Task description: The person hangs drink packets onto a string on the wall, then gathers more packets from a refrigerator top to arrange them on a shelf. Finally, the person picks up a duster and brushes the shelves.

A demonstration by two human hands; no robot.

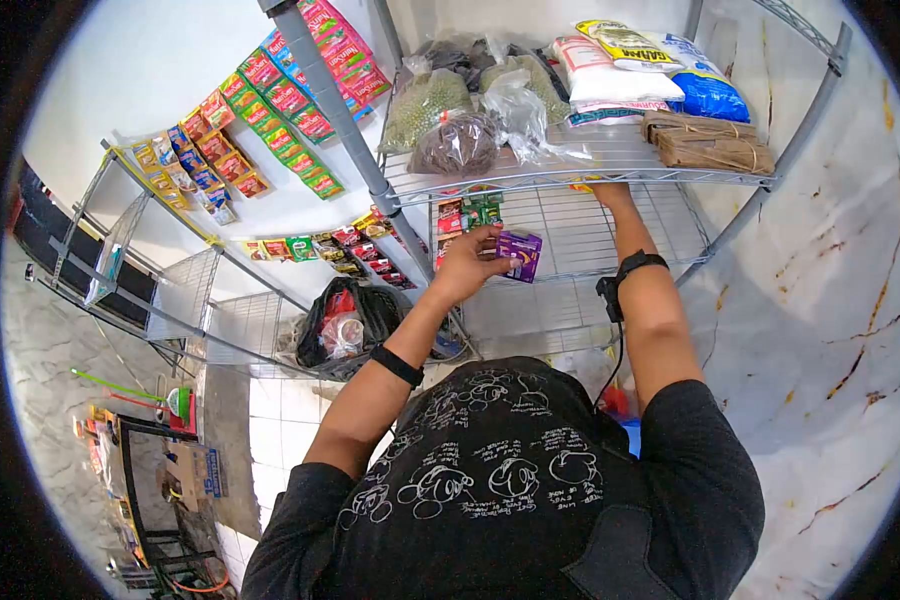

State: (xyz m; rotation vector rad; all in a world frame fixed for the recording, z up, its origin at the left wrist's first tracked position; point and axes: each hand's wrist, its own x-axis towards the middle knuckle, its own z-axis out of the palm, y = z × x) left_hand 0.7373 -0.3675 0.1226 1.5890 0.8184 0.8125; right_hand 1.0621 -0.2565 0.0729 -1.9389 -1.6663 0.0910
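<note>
Up close to a grey wire shelving rack, the person's left hand is grasping a small purple packet, fingers curled round its left edge, and holds it in front of the rack's middle shelf. Just beside that hand, red and green sachets stand at the left end of the same shelf. The right hand reaches in under the top shelf, where the wire edge hides the fingers, so I cannot tell whether it is released or clenched round anything. A black strap sits on that wrist. On the top shelf lie clear plastic bags of green and brown pulses, white and blue sacks and flat brown paper bundles.
</note>
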